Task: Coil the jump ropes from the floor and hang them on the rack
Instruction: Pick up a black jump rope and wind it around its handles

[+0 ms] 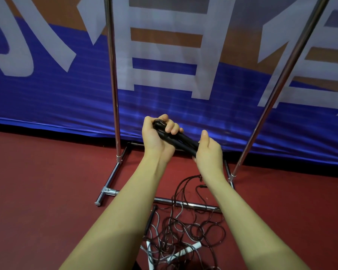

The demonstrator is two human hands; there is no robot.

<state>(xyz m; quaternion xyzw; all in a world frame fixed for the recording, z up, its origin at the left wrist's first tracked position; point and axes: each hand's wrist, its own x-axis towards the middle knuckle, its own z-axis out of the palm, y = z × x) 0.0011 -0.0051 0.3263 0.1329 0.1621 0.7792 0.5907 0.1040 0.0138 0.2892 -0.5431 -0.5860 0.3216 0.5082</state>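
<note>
- The left hand (156, 137) and right hand (209, 151) both grip a pair of black jump-rope handles (180, 142), held side by side above the rack's base bar (183, 203).
- Its cord (180, 190) trails to a tangled pile of ropes (181, 236) on the floor (37, 182).
- Best to keep the handles together and draw the cord up in even loops, freeing it from the tangle before hanging it.

Your single head camera looks forward and down from close above your forearms, facing the rack (113, 94) and banner (47, 90) across the frame's upper half.
</note>
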